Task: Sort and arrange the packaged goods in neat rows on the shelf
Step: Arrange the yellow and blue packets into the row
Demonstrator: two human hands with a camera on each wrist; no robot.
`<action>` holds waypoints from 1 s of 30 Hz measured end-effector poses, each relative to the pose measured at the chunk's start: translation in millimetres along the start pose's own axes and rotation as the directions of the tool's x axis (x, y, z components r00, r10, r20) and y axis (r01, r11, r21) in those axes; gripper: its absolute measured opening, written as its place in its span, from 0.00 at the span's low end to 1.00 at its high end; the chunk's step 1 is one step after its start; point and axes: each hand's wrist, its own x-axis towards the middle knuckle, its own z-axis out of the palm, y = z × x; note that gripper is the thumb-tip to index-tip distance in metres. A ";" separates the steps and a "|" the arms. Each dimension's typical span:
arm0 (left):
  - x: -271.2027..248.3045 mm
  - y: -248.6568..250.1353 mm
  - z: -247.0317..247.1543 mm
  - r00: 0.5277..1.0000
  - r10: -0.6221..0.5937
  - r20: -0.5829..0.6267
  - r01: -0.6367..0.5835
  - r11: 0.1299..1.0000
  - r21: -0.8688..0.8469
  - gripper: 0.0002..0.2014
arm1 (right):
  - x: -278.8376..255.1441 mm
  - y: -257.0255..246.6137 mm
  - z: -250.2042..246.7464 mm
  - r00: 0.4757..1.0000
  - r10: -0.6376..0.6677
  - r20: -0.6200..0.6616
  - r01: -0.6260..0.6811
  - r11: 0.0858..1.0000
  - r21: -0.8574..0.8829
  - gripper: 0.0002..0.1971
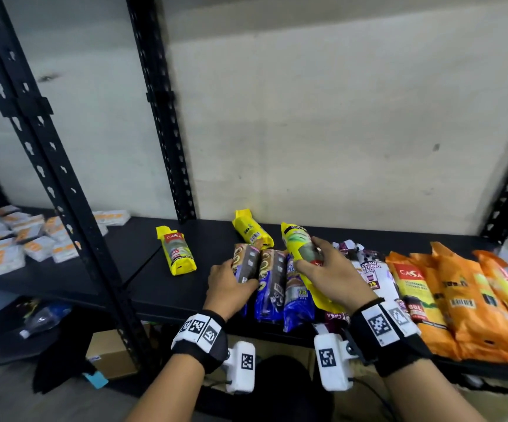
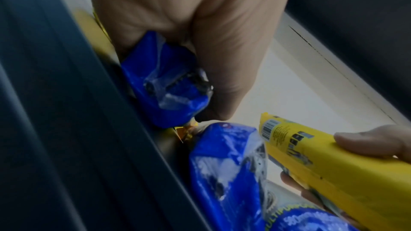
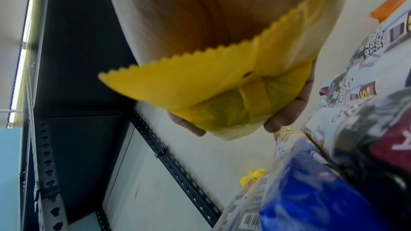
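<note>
Black metal shelf [image 1: 143,266] against a pale wall. Right hand [image 1: 335,277] grip wraps a yellow pack [image 1: 303,254] mid-body, fingers curled round it, pack lifted and tilted over the blue packs [image 1: 277,287]. Left hand [image 1: 231,287] grip closes round the leftmost blue pack [image 1: 245,263], thumb on top. At 1 o'clock of the hands, white drawstring packs [image 1: 371,269]; at 3 o'clock, a row of orange packs [image 1: 459,296]. At 11 o'clock, two more yellow packs [image 1: 178,251] lie apart. White-orange packs [image 1: 18,236] sit at 9 o'clock on the next bay.
</note>
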 end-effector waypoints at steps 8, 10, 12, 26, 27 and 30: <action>-1.0 1.1 3.5 0.991 -0.065 0.118 0.054 0.994 0.098 0.23 | 2.4 -3.6 22.8 1.000 0.006 0.010 -0.006 1.000 -0.023 0.38; -1.9 0.1 1.6 0.991 -0.056 0.123 0.044 0.994 0.102 0.23 | 1.6 -6.6 27.9 0.999 0.011 0.039 -0.010 1.000 -0.019 0.34; -1.7 -1.4 -0.4 0.989 -0.043 0.140 0.029 0.994 0.102 0.24 | 1.8 -10.2 31.7 0.999 0.000 0.053 0.000 1.000 0.006 0.33; 7.1 -27.4 -68.4 0.998 -0.003 -0.071 -0.022 0.935 -0.354 0.13 | 12.5 -52.6 73.6 0.975 -0.082 0.206 0.111 0.985 -0.129 0.32; 11.5 -34.4 -76.4 0.990 -0.006 -0.139 -0.043 0.939 -0.341 0.12 | 15.3 -58.6 79.6 0.968 -0.068 0.242 0.107 0.982 -0.153 0.33; 24.9 -51.8 -98.6 0.961 -0.015 -0.277 -0.048 0.974 -0.221 0.09 | 24.6 -77.4 97.7 0.954 -0.042 0.297 0.109 0.971 -0.214 0.33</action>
